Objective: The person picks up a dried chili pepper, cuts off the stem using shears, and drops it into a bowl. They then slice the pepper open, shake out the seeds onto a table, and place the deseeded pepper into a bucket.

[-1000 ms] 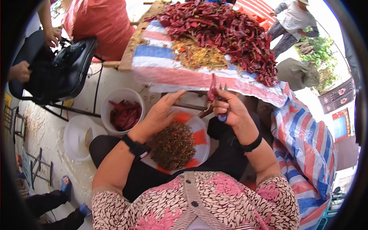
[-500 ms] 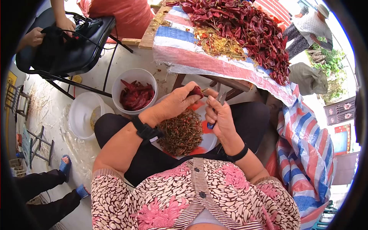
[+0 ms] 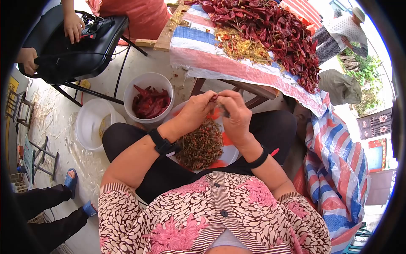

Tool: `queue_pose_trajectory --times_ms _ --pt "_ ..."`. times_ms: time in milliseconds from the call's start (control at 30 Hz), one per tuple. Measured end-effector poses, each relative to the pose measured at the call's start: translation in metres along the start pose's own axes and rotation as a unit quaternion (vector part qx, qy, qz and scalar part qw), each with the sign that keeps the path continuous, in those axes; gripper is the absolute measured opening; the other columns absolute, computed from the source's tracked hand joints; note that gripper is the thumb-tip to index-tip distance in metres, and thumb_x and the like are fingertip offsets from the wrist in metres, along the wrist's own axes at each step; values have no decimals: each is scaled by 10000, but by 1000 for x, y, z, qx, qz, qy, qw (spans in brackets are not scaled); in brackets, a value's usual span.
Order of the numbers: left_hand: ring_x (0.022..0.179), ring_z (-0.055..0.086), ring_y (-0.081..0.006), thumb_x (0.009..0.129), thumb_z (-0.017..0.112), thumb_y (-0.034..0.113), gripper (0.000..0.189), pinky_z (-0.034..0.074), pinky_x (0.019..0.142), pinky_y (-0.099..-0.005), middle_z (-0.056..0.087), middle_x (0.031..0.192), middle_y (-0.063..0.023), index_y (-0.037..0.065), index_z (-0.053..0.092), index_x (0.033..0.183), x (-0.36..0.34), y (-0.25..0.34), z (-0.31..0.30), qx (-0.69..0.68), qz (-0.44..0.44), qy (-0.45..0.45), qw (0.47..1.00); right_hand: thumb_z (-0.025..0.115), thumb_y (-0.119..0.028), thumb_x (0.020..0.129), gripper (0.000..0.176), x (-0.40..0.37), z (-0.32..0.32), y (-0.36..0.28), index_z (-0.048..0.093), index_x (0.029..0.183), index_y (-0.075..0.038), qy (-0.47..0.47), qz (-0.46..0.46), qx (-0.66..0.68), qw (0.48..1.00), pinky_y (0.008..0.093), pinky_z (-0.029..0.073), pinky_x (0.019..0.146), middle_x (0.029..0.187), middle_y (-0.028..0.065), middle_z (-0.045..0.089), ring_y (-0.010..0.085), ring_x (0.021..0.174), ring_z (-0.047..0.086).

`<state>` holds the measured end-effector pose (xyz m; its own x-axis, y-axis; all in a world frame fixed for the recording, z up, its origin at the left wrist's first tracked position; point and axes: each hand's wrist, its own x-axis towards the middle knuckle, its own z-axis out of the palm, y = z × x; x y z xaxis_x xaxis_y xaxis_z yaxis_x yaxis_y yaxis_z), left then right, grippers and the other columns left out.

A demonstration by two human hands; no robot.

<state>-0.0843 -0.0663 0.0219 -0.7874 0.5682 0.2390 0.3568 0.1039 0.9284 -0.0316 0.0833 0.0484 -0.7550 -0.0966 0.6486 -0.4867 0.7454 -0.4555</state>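
My left hand (image 3: 195,111) is closed, pinching a dark red dried chili pepper (image 3: 214,98) at its fingertips. My right hand (image 3: 236,115) meets it there, fingers curled in at the chili's end. A small blue-handled blade (image 3: 225,111) sits in the right hand, mostly hidden by the fingers and blurred. Below both hands, between my crossed legs, a pale basin (image 3: 231,157) with red patches holds a heap of chili stems (image 3: 198,146). A thin bright red piece (image 3: 275,151) shows beside my right wristband.
A white bucket (image 3: 127,94) of red chilies stands left of the basin, by another white tub (image 3: 82,131). Ahead, a striped sheet (image 3: 198,61) bears piled dried chilies (image 3: 270,36). One person's hands (image 3: 74,27) rest near a black chair (image 3: 99,61); another person (image 3: 349,31) stands far right.
My right hand has risen and turned inward to the chili at my left fingertips. The thin red piece now shows by my right wrist. At the chair, the other person's hands have moved apart.
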Motion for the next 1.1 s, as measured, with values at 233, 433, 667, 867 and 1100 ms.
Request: queue_pose_trajectory --times_ms 233,433,667,867,1100 --pt "615 569 -273 945 523 133 129 454 575 -343 564 681 -162 5 510 952 -3 12 0 12 -35 -41 998 587 -107 925 95 0 -2 10 538 868 -49 -15 360 400 843 258 415 473 852 13 632 94 558 503" --pt "710 592 -358 938 539 142 139 470 615 -362 578 769 -179 9 519 970 -8 12 3 88 113 2 990 568 -161 944 123 -1 -12 15 542 859 -75 -22 484 639 598 192 306 398 825 9 614 32 458 353" --pt "823 598 -371 847 596 49 164 489 686 -392 603 902 -171 37 520 993 -9 11 2 72 159 -6 985 518 -248 970 219 -5 -19 24 581 925 -43 -39 477 768 425 180 272 395 756 -11 566 21 429 286" --pt "894 578 -359 844 623 133 265 479 744 -407 575 960 -161 55 537 1083 -5 -10 -21 277 56 56 958 701 -205 807 217 -41 -22 30 565 908 -69 -163 366 314 861 235 435 557 752 9 600 72 622 533" --pt "937 555 -355 747 692 207 414 463 780 -469 586 1000 -161 67 546 1107 -22 -65 -72 547 -94 92 827 695 -259 773 264 -27 -68 49 630 940 -65 -305 295 61 904 387 460 832 1009 145 614 306 990 582"
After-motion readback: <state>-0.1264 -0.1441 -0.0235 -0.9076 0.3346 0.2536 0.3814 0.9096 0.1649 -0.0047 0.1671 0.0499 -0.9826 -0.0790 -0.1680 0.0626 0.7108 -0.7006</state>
